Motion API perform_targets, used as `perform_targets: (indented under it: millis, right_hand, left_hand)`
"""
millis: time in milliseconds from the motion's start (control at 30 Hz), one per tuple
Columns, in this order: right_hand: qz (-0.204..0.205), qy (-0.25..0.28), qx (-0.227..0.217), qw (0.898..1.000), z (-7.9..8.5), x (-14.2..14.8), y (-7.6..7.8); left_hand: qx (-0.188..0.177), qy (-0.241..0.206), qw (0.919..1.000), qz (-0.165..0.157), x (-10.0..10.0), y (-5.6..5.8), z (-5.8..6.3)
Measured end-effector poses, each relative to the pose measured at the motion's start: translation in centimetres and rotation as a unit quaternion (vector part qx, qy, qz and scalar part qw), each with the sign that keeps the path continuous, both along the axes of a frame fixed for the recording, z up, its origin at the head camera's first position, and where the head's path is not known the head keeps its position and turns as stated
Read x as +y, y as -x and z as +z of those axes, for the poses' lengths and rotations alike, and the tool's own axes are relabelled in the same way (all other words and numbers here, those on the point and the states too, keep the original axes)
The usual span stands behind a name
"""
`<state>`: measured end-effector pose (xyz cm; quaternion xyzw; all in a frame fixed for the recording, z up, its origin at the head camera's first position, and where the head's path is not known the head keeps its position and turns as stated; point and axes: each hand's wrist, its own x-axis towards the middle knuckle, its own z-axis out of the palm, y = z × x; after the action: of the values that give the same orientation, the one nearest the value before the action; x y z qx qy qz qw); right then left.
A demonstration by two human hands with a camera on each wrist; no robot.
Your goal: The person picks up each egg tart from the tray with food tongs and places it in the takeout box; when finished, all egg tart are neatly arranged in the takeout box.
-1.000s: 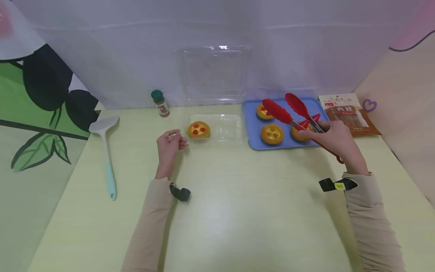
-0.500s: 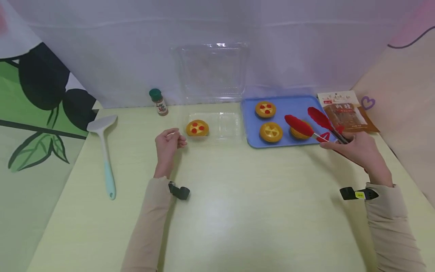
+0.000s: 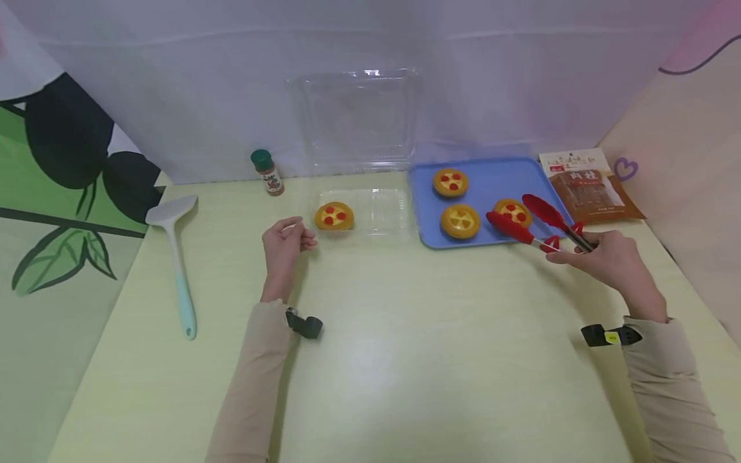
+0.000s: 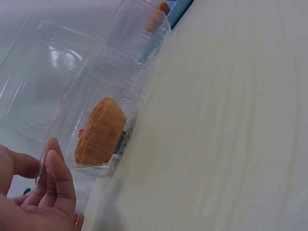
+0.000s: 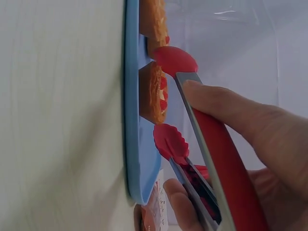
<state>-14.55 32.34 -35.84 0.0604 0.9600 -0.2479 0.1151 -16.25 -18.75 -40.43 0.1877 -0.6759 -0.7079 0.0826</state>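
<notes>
My right hand [image 3: 616,260] grips red-tipped tongs [image 3: 509,227] whose two ends are spread apart. They hang just above a tart with red pieces [image 3: 512,211] at the front right of the blue tray [image 3: 492,168]; in the right wrist view that tart [image 5: 151,94] lies between the tips. Two more tarts [image 3: 460,222] sit on the tray's left side. In the left wrist view my left hand [image 4: 45,192] pinches the edge of a clear plastic box [image 4: 91,77] between thumb and fingers. Inside the box, at its left end, rests one tart [image 3: 334,217]; its lid [image 3: 359,119] stands upright behind.
A green-capped spice jar [image 3: 267,173] stands behind my left hand. At the far left lies a spatula [image 3: 181,270] with a pale green handle. A brown and white food packet [image 3: 590,186] lies right of the tray. A cloth wall borders the table's back.
The spread tongs have moved right and slightly toward me, from over the tray's middle to around its front-right tart. My left hand has stayed at the box.
</notes>
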Motion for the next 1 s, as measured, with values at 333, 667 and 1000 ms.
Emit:
perform_targets:
  millis: [333,667,1000]
  right_hand:
    - [0.029,-0.014,0.056,0.998,-0.2,-0.7,-0.3]
    - [0.031,-0.011,0.054,0.998,0.0,-1.3,0.0]
    - [0.022,0.007,0.061,0.998,-0.2,-1.3,-0.1]
  left_hand:
    - [-0.004,0.008,1.0000,0.000,0.0,-0.1,0.2]
    - [-0.007,0.005,1.0000,0.001,0.1,0.1,0.3]
    - [0.002,0.000,1.0000,-0.001,0.1,-0.1,0.3]
